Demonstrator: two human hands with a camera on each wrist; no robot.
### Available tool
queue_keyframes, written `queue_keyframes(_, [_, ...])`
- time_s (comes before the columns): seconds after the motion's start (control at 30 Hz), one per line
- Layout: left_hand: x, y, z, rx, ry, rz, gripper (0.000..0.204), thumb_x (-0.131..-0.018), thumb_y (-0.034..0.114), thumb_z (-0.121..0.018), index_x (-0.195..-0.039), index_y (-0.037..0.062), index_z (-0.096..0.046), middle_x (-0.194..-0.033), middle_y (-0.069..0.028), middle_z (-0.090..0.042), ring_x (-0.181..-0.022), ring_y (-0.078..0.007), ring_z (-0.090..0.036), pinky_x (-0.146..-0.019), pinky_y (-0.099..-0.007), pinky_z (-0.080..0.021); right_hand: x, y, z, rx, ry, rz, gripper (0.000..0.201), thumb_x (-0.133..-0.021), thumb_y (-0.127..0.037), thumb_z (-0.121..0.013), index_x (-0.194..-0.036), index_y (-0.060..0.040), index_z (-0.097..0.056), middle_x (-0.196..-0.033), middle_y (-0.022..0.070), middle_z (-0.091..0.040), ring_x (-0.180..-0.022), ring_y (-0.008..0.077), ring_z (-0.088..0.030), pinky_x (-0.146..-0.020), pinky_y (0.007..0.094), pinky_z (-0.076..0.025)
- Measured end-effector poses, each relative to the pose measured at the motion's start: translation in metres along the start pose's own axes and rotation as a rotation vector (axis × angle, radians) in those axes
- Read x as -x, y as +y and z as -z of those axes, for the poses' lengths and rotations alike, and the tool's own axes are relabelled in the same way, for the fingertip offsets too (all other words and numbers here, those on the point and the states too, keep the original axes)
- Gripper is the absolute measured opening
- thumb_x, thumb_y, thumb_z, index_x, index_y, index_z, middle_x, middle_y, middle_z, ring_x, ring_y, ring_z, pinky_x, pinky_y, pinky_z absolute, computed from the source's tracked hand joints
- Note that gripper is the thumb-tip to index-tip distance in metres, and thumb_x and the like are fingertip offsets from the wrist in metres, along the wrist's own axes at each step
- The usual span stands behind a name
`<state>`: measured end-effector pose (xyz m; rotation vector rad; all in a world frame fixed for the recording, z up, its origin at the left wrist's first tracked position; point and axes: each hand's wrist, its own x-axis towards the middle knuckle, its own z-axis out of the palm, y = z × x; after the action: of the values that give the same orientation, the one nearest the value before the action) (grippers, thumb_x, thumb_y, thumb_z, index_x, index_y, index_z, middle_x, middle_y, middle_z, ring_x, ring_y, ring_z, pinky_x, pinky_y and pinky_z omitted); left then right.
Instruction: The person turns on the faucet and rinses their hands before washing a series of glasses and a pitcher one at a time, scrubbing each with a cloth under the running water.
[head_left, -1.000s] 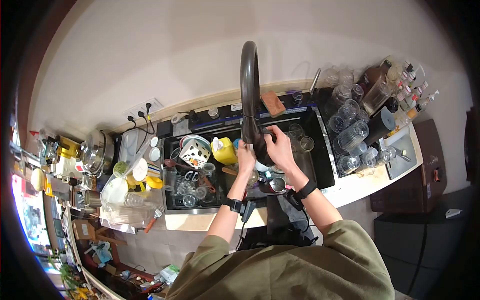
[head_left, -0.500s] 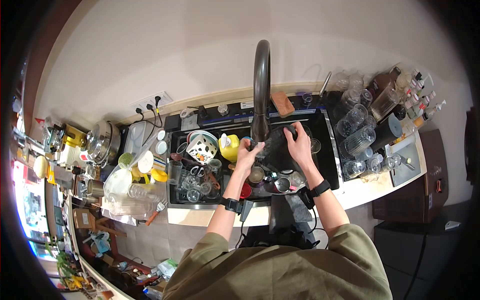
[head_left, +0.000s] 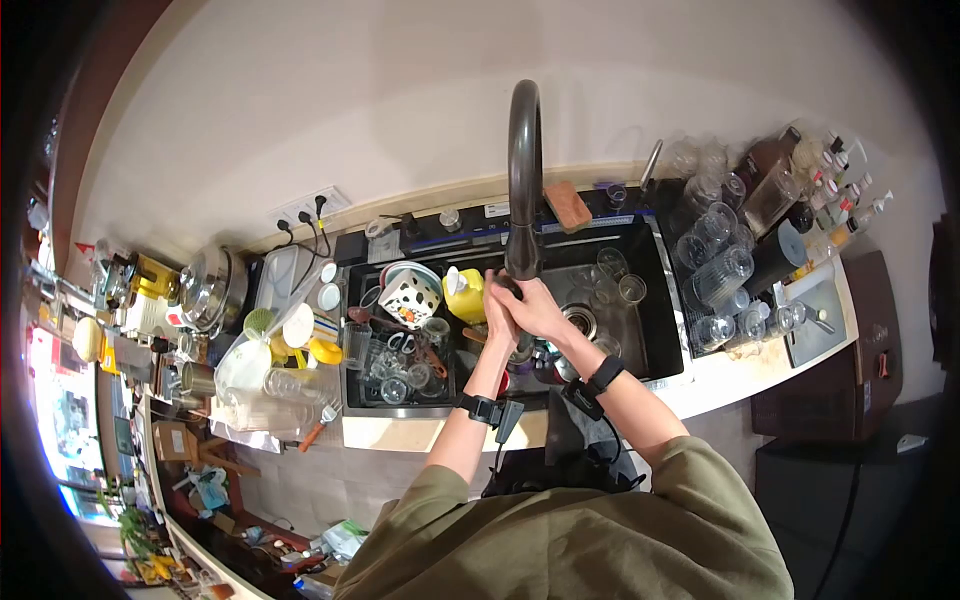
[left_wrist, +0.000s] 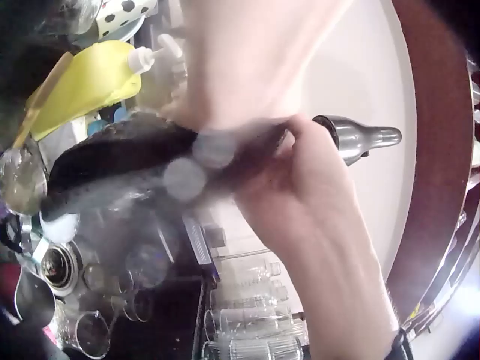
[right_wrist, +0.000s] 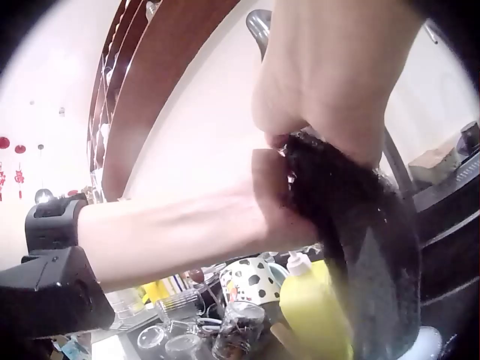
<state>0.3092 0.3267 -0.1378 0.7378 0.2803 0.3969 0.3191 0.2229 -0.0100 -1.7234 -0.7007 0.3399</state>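
Note:
Just below the dark faucet (head_left: 524, 250), my left hand (head_left: 498, 312) and right hand (head_left: 538, 308) are close together, both gripping a black, wet cloth-like thing (head_left: 508, 287). In the left wrist view the black thing (left_wrist: 120, 161) stretches away from between the left hand (left_wrist: 240, 67) and the right hand (left_wrist: 300, 180). It hangs down in folds in the right wrist view (right_wrist: 375, 255), below the right hand (right_wrist: 330, 90) and beside the left hand (right_wrist: 277, 210). Most fingertips are hidden behind the hands or the black thing.
Left of the hands stand a yellow bottle (head_left: 463, 297) and a spotted container (head_left: 410, 302), with glasses (head_left: 394, 389) in front. Several glasses (head_left: 631, 289) lie in the right basin near the drain (head_left: 579, 321). An orange sponge (head_left: 568, 206) sits behind the sink; more glassware (head_left: 722, 275) crowds the right.
The hands, apart half a second ago with the black thing spread between them, have come together under the faucet. My right hand has moved left, and the drain is now visible.

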Motion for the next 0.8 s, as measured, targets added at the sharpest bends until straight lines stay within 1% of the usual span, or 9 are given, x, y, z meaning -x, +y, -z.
queue_keyframes(0.17, [0.027,0.024,-0.053,0.014,0.114,0.036,0.035,-0.095,0.035,-0.04,-0.109,0.0044,-0.053,-0.098,-0.003,-0.055,-0.093,-0.015,-0.051,-0.084,-0.0302,-0.042,-0.002,0.001,0.016,-0.025,-0.175,-0.093,0.039,-0.084,-0.029,-0.057,-0.111,-0.0013,-0.058,-0.104,0.0225,-0.061,-0.096,0.0363,-0.059,-0.082,0.0401,-0.045])
queue_keyframes(0.23, [0.035,0.029,-0.067,0.018,0.163,0.044,0.034,-0.094,0.035,-0.044,-0.108,0.0049,-0.053,-0.097,-0.0011,-0.054,-0.094,-0.0125,-0.05,-0.085,-0.0288,-0.039,0.0,0.019,0.021,-0.025,-0.068,0.007,0.032,-0.083,-0.021,-0.056,-0.108,-0.0012,-0.057,-0.097,0.0201,-0.062,-0.089,0.0324,-0.059,-0.079,0.0381,-0.045])
queue_keyframes(0.3, [0.036,0.021,-0.066,-0.457,0.171,-0.081,0.039,-0.093,0.035,-0.049,-0.114,0.003,-0.054,-0.107,-0.0034,-0.057,-0.095,-0.0124,-0.052,-0.086,-0.0277,-0.039,0.003,0.033,0.03,0.032,0.022,0.002,0.027,-0.084,-0.013,-0.053,-0.108,-0.0008,-0.057,-0.094,0.0174,-0.063,-0.086,0.0265,-0.06,-0.076,0.0352,-0.045])
queue_keyframes(0.4, [0.051,0.048,-0.103,-0.676,-0.014,0.109,0.044,-0.088,0.038,-0.06,-0.107,-0.0007,-0.055,-0.103,-0.0055,-0.056,-0.093,-0.0106,-0.051,-0.082,-0.0261,-0.039,0.01,0.021,0.05,0.189,0.234,0.014,0.02,-0.078,-0.006,-0.059,-0.098,-0.0024,-0.058,-0.081,0.0149,-0.06,-0.075,0.0272,-0.058,-0.067,0.0352,-0.045])
queue_keyframes(0.43, [0.061,0.054,-0.119,-0.762,0.024,0.01,0.046,-0.088,0.039,-0.06,-0.11,-0.0005,-0.056,-0.105,-0.0055,-0.056,-0.094,-0.0102,-0.05,-0.082,-0.025,-0.038,0.009,0.03,0.052,0.272,0.359,0.126,0.02,-0.076,-0.005,-0.062,-0.096,-0.0033,-0.059,-0.077,0.0147,-0.059,-0.07,0.0274,-0.058,-0.064,0.0349,-0.045])
queue_keyframes(0.5, [0.055,0.055,-0.116,-0.858,0.034,0.165,0.047,-0.087,0.04,-0.06,-0.112,-0.0004,-0.055,-0.107,-0.0055,-0.056,-0.098,-0.0109,-0.049,-0.084,-0.0259,-0.037,0.011,0.032,0.056,0.25,0.419,0.056,0.02,-0.071,-0.006,-0.069,-0.087,-0.0024,-0.058,-0.071,0.0144,-0.058,-0.067,0.0293,-0.058,-0.062,0.0358,-0.045])
queue_keyframes(0.6, [0.036,0.03,-0.089,-0.604,0.177,0.093,0.044,-0.087,0.039,-0.06,-0.108,0.0009,-0.055,-0.099,-0.0036,-0.055,-0.094,-0.0127,-0.048,-0.085,-0.0287,-0.037,0.016,0.011,0.055,0.205,0.436,-0.06,0.021,-0.068,-0.007,-0.071,-0.079,-0.0007,-0.055,-0.067,0.0153,-0.058,-0.065,0.032,-0.059,-0.062,0.0378,-0.047])
queue_keyframes(0.63, [0.04,0.034,-0.089,-0.541,0.159,0.147,0.05,-0.087,0.038,-0.06,-0.119,0.0013,-0.051,-0.113,-0.006,-0.053,-0.103,-0.0163,-0.047,-0.089,-0.0304,-0.036,0.018,0.011,0.05,0.191,0.421,-0.053,0.021,-0.068,-0.007,-0.071,-0.081,-0.0003,-0.056,-0.068,0.0157,-0.058,-0.064,0.0327,-0.06,-0.061,0.0377,-0.047])
queue_keyframes(0.8, [0.039,0.017,-0.091,-0.28,0.327,-0.002,0.044,-0.089,0.038,-0.053,-0.124,0.0133,-0.044,-0.103,-0.0035,-0.052,-0.091,-0.0142,-0.051,-0.076,-0.0297,-0.043,0.031,0.015,0.021,0.028,0.277,-0.141,0.021,-0.077,-0.009,-0.061,-0.093,0.003,-0.065,-0.085,0.0227,-0.065,-0.083,0.0335,-0.065,-0.071,0.0363,-0.05])
